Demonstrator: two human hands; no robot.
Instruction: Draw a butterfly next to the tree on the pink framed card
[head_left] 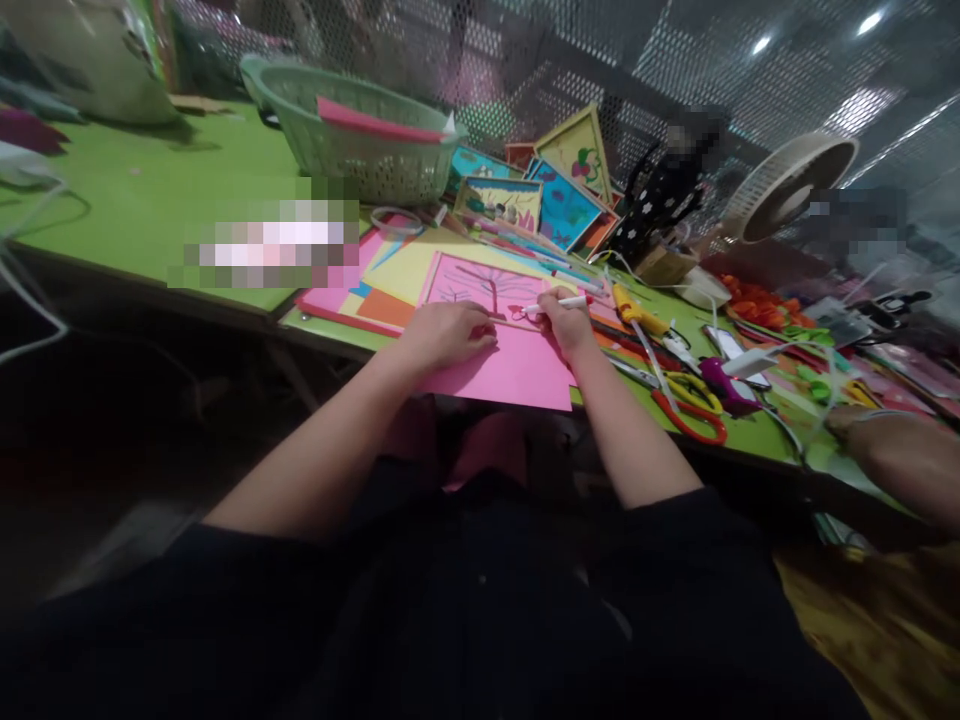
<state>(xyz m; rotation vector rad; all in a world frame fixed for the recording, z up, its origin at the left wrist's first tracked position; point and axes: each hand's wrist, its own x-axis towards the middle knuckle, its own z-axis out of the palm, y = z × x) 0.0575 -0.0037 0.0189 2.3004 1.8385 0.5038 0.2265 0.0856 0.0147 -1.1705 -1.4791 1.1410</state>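
My left hand (450, 335) rests on a pink sheet of paper (506, 370), its fingers slightly bent and lying on the paper with nothing in them. In my right hand (568, 325) is a white marker pen (551, 304) with red at its end. The pen's tip is at a small red shape on a pink picture (469, 278), right of a dark tree with bare branches. This picture lies on the upper part of the pink sheet. Under and behind it are yellow paper (424, 250) and other coloured sheets.
A green plastic basket (360, 150) stands behind the papers, beside several framed pictures (559, 205). On the right are red-handled scissors (686, 418), a yellow glue gun (637, 310), a phone (735, 355), cables and a fan (787, 190). Another person's arm (900, 455) reaches in at far right.
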